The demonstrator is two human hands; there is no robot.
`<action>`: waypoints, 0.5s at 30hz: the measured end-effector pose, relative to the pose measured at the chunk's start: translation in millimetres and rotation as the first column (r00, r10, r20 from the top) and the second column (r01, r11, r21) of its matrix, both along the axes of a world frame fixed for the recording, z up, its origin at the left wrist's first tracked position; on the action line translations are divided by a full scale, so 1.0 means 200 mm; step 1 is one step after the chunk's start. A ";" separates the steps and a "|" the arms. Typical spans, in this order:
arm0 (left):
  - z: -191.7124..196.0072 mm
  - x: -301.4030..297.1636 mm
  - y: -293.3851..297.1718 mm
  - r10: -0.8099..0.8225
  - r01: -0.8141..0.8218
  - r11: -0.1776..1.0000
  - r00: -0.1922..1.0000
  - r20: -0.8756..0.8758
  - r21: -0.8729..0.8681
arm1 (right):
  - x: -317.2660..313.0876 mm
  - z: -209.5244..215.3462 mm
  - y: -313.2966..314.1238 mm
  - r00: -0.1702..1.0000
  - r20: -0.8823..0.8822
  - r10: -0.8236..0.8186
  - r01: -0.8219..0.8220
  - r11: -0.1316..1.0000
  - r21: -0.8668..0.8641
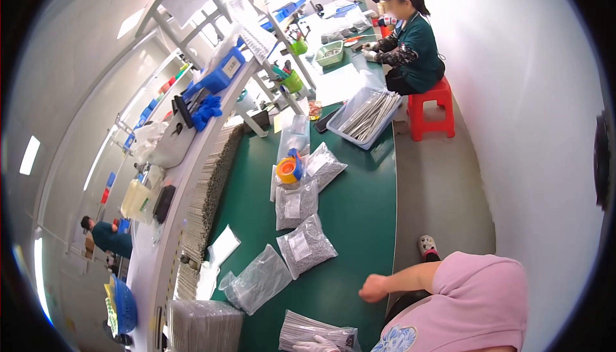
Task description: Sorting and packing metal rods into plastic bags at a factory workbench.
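At the lower edge, my left hand (316, 344), in a white glove, lies over a bundle of thin grey rods (308, 327) in clear plastic. Its fingers look stretched out across the bundle; the rest of the hand is cut off by the frame. My right hand (373, 288), bare, is curled into a fist near the table's right edge, and nothing shows sticking out of it. Ahead of the hands lie an empty-looking clear plastic bag (258, 279) and a filled bag (308, 249) with a white label.
More filled bags (296, 206) lie farther along the green table (359, 223), near an orange-and-blue tape dispenser (289, 169). A plastic bin (366, 118) holds long metal rods. Stacked rods (212, 191) line the left side. A co-worker (417, 53) sits on a red stool (431, 109).
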State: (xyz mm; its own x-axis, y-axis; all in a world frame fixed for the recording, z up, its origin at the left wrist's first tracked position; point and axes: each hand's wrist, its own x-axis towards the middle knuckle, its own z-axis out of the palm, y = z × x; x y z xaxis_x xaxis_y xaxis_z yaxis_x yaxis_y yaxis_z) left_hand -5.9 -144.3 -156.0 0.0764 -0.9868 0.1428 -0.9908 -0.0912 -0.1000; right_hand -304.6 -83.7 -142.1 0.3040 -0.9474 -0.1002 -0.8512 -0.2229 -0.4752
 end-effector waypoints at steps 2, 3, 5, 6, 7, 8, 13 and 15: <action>0.00 0.02 -0.01 -0.012 0.012 1.000 1.000 -0.011 0.000 | -0.17 0.03 -0.06 0.974 0.005 -0.226 0.226 0.974 -0.024; -0.03 0.05 -0.03 -0.002 0.002 1.000 1.000 -0.029 -0.004 | -0.24 0.01 -0.09 0.946 0.021 -0.323 0.323 0.945 -0.050; -0.27 0.29 -0.09 -0.117 0.173 0.951 0.968 0.223 -0.254 | -0.29 -0.02 -0.11 0.908 0.073 -0.412 0.418 0.900 -0.123; -0.35 0.38 -0.11 -0.105 0.095 0.927 0.994 -0.007 -0.363 | -0.30 -0.02 -0.10 0.911 0.012 -0.412 0.408 0.898 -0.165; -0.36 0.38 -0.14 -0.112 -0.006 0.894 0.965 -0.237 -0.449 | -0.29 -0.03 -0.10 0.910 -0.048 -0.411 0.394 0.896 -0.206; -0.38 0.38 -0.17 -0.024 -0.091 0.882 0.971 -0.237 -0.463 | -0.29 -0.04 -0.10 0.907 -0.051 -0.418 0.396 0.888 -0.233; 0.27 0.04 -0.14 0.442 -0.484 0.875 0.800 -0.406 0.000 | -0.33 -0.03 -0.07 0.906 -0.020 -0.423 0.412 0.892 -0.187; 0.22 0.13 -0.24 0.494 -0.495 0.862 0.770 -0.404 0.112 | -0.32 -0.02 -0.07 0.913 0.011 -0.408 0.401 0.893 -0.204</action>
